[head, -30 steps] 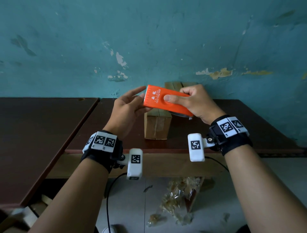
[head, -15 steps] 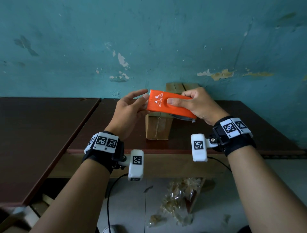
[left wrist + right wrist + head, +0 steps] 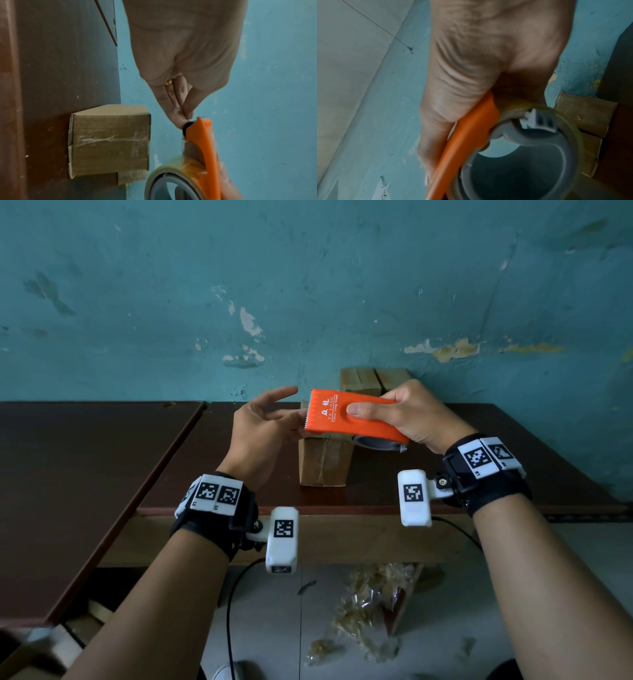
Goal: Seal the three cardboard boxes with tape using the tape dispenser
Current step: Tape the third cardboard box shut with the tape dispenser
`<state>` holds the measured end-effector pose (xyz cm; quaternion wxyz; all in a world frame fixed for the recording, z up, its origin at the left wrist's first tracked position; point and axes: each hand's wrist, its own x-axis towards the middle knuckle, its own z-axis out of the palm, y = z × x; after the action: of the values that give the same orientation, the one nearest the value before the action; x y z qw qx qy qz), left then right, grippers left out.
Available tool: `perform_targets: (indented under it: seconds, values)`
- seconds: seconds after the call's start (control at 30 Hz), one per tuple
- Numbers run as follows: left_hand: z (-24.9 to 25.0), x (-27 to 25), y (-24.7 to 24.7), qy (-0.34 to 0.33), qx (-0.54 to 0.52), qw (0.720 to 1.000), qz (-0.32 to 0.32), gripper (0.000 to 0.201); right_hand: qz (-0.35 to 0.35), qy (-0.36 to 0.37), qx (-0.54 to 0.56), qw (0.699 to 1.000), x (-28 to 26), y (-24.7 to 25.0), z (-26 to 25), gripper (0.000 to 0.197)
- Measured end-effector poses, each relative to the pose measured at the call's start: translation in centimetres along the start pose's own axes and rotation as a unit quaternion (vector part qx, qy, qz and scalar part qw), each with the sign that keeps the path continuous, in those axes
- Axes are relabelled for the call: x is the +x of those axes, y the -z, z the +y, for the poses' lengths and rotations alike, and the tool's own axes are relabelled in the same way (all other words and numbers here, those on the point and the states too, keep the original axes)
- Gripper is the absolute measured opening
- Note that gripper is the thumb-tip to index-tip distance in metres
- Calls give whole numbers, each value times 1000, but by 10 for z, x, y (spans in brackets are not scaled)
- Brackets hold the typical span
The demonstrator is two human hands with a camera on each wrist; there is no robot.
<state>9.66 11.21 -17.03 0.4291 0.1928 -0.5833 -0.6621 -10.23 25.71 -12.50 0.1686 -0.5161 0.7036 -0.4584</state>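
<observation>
My right hand (image 3: 404, 412) grips an orange tape dispenser (image 3: 342, 422) in the air over the table, thumb on its top plate. The serrated edge points left. Its tape roll (image 3: 563, 121) sits on a grey core below my palm. My left hand (image 3: 274, 419) is at the serrated end, and in the left wrist view its thumb and fingers (image 3: 184, 116) pinch the tape end beside the dispenser (image 3: 204, 142). A taped cardboard box (image 3: 323, 462) stands on the table under the dispenser. Another box (image 3: 373, 378) stands behind it against the wall.
The boxes stand on a dark brown table (image 3: 191, 460) against a teal wall. A second dark table (image 3: 85, 474) adjoins on the left. Crumpled clear plastic (image 3: 370, 611) lies on the floor below the table's front edge.
The dispenser has shifted slightly right and lies flatter. My left index finger has lifted off its top, and the other fingers have settled at the serrated edge.
</observation>
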Motion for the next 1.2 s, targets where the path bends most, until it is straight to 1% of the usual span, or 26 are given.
perform_targets:
  seconds: [0.17,0.3,0.37,0.43,0.53,0.67,0.83,1.03,1.2]
  values:
    - [0,2,2,11,-11,1000,16,46,-15,-6,-24,1000,-1,-2,2,64]
    - [0,3,2,22,-21,999,20,45,-2,-4,-37,999,3,1,8,62]
    - [0,3,5,22,-29,999,37,44,5,-3,-46,999,3,4,10,63]
    - [2,5,11,23,-49,997,56,44,16,-12,-37,999,0,10,12,56]
    - [6,4,17,23,-50,997,57,45,23,-23,-28,999,-3,18,13,47]
    - [7,2,16,27,-47,997,54,46,23,-23,-41,999,-3,19,17,51]
    - [5,2,13,41,-45,996,69,43,16,-27,-39,999,-1,21,20,61]
    - [3,-1,8,65,-39,993,89,36,5,-43,-25,999,-1,24,28,48]
    - [1,1,6,74,-45,991,99,32,-2,-43,-13,999,1,23,35,63]
